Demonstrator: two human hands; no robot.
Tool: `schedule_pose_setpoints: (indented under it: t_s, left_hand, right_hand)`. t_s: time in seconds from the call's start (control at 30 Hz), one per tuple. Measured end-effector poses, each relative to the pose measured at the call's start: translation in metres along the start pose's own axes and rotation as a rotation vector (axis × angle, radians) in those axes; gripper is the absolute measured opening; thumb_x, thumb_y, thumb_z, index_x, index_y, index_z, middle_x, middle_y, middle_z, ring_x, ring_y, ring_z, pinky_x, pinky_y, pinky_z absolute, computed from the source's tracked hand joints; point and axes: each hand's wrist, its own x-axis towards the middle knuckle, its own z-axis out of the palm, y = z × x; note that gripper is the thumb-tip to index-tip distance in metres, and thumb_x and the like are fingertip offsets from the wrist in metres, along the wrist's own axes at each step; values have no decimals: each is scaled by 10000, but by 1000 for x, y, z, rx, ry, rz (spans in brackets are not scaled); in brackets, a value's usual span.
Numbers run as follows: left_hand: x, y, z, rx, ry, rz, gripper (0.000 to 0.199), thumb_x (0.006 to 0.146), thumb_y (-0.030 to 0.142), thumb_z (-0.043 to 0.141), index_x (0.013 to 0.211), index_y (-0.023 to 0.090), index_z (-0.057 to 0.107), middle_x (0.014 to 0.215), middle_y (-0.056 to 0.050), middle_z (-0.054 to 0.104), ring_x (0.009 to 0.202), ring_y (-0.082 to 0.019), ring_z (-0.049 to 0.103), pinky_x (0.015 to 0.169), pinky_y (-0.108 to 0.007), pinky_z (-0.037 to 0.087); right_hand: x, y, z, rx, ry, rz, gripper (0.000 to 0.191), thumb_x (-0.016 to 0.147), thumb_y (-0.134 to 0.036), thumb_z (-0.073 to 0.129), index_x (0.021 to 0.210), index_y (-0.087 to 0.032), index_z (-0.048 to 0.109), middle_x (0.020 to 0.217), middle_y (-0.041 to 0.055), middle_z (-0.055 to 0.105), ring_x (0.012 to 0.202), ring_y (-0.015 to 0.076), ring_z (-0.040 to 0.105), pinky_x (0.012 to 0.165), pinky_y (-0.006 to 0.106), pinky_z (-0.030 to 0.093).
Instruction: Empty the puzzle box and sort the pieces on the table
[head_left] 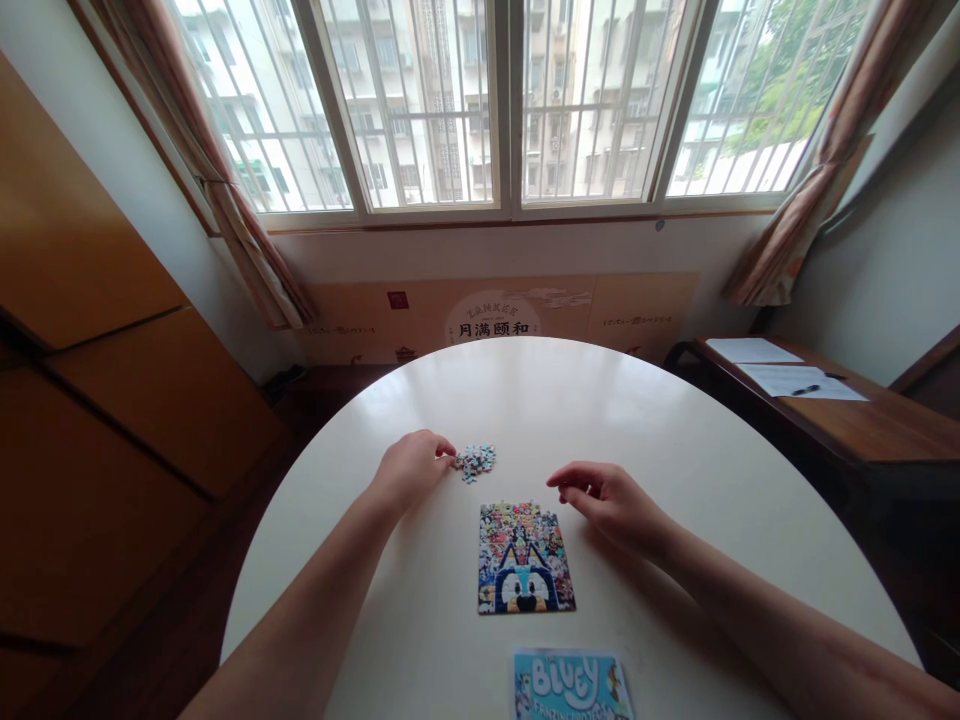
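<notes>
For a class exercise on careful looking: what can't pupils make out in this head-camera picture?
Heap of tiny multicoloured jigsaw pieces: head view; too small and overlapped to count.
Bare left hand: head view; its back hides most fingers, so a held piece cannot be confirmed.
Flat blue rectangle with white BLUEY lettering: head view; bottom edge cuts it off.
White paper sheets: head view; any writing too small to read.

On a round, glossy white tabletop (667, 430), the left hand (417, 464) is at the edge of a small heap of loose multicoloured jigsaw pieces (476, 461), while the right hand (604, 495), fingers curled, is beside a partly assembled, dog-faced multicoloured jigsaw (523, 560) lying beyond a light-blue rectangular "BLUEY" card (570, 684).
</notes>
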Motion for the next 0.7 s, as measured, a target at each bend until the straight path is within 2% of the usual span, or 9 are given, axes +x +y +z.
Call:
schedule_pose_setpoints:
  t_s: [0.17,0.3,0.4,0.57,0.7]
  left_hand:
    - [1,-1,0,2,5,-2,211,855,261,582,942,241,774,1049,-61,738,974,-258,660,807,-333,480]
    - [-1,3,-3,5,85,-6,197,872,276,580,958,224,750,1021,-66,735,918,-243,666,773,-326,485]
    - [-8,15,-6,-3,128,75,184,886,293,573,891,219,741,964,-60,729,858,-228,664,731,-313,482]
    - [-26,40,-11,-85,-66,381,115,849,264,642,830,246,754,898,-27,730,814,-210,660,693,-295,477]
    - [-36,49,-12,-53,-130,405,104,804,226,681,855,255,767,905,-31,750,861,-234,677,740,-320,487]
  right_hand:
    - [0,0,0,-13,-11,-15,245,857,-242,547,997,-192,742,895,43,727,802,137,672,684,235,492]
    - [-1,-1,0,-50,-11,-57,249,857,-212,540,999,-197,743,895,42,725,783,130,662,664,231,491]
    - [-2,-4,0,-124,-31,-119,270,850,-166,530,1004,-205,748,920,43,723,769,123,644,679,241,499]
    - [-5,-6,2,-263,-59,-272,273,852,-135,547,1007,-227,752,976,46,712,931,157,632,847,307,516]
    - [-7,-6,4,-351,-95,-353,254,864,-153,575,1028,-234,752,1012,56,703,966,174,617,900,341,509]
